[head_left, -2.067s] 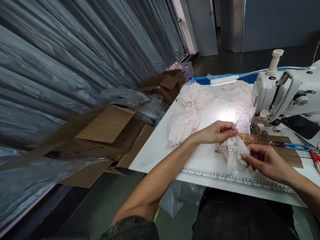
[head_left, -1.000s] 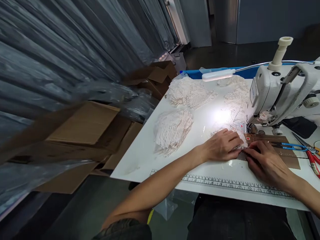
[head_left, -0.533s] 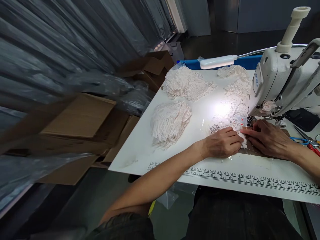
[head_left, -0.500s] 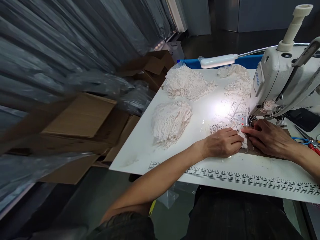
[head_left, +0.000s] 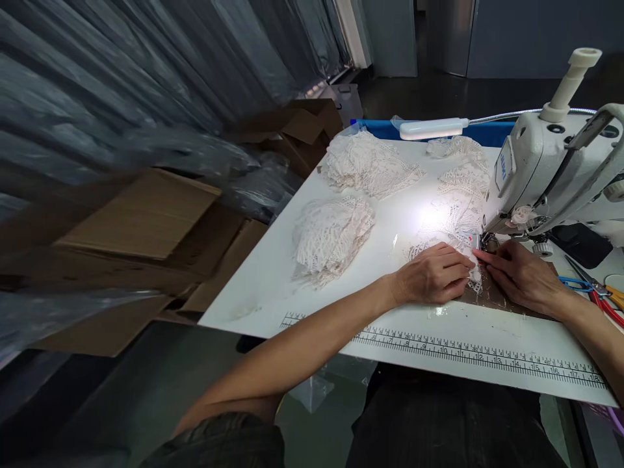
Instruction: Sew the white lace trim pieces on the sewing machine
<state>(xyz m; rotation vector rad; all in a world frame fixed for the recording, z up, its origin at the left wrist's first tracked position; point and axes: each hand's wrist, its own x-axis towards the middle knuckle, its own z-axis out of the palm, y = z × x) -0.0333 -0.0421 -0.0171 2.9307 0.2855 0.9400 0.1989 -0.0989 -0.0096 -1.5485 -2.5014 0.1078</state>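
**Lace piece brought down to the needle**

Lifted off the table two seconds ago, the lace piece now lies flat by the presser foot of the sewing machine. Left hand presses it palm-down, fingers together, its grip flat on the lace rather than closed around it. Right hand touches the lace's right edge with narrow, extended fingertips (over a brown sheet). Further left sit lace stacks. Blue-handled scissors lie right. A printed ruler lines the table.
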